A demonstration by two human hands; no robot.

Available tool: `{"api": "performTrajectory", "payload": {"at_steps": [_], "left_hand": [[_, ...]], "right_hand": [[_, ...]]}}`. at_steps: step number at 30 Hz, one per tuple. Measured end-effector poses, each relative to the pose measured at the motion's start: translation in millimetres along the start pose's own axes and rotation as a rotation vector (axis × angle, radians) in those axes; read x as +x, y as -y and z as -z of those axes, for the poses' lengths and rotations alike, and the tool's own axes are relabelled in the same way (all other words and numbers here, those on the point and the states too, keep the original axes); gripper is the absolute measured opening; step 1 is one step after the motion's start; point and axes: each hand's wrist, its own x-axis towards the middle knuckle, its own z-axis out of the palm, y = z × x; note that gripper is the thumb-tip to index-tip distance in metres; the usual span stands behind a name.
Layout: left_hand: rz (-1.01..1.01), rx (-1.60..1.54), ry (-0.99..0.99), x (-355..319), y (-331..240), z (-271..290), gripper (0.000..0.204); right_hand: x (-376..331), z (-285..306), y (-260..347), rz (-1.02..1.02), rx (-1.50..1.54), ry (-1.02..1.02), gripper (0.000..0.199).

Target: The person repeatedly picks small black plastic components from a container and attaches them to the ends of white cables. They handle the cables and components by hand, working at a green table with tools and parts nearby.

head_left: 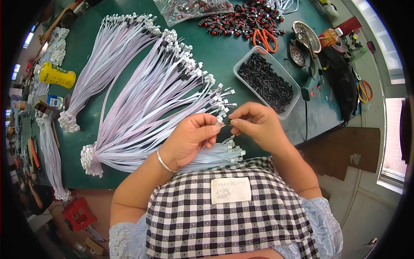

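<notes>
My left hand is closed in a pinch on the end of a white flat cable, close to its small white connector. Facing it, my right hand pinches something small and dark between thumb and forefinger, mostly hidden by the fingertips. The two hands' fingertips are a short gap apart. Beneath and beside my left hand fans a large bundle of white flat cables, with white connectors at the ends and black sleeves on several. Beyond my right hand stands a clear plastic box of short black tubes.
A second cable bundle lies at the far left, near a yellow bottle. Red-and-black parts are heaped at the back beside orange-handled scissors. At right are a metal dish and a green-and-grey corded tool.
</notes>
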Motion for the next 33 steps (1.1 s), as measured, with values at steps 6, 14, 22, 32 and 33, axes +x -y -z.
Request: {"api": "performTrajectory", "payload": {"at_steps": [6, 14, 22, 32, 33], "left_hand": [[-0.002, -0.015, 0.014, 0.3, 0.8, 1.0, 0.007], [-0.011, 0.004, 0.004, 0.8, 2.6, 2.0, 0.009], [-0.016, 0.002, 0.001, 0.0, 2.8, 2.2, 0.009], [-0.014, 0.007, -0.009, 0.2, 4.0, 2.1, 0.008], [-0.012, 0.007, -0.006, 0.2, 3.7, 3.1, 0.008]], "right_hand": [[0.1, -1.1, -0.2, 0.002, -0.032, 0.016, 0.011], [0.7, -3.0, -1.8, 0.031, -0.036, 0.026, 0.011], [1.9, -4.7, 3.1, 0.084, -0.176, 0.034, 0.009], [0.2, -6.8, 2.8, 0.066, -0.153, 0.01, 0.01], [0.2, -7.0, 2.8, 0.063, -0.149, 0.006, 0.009]]}}
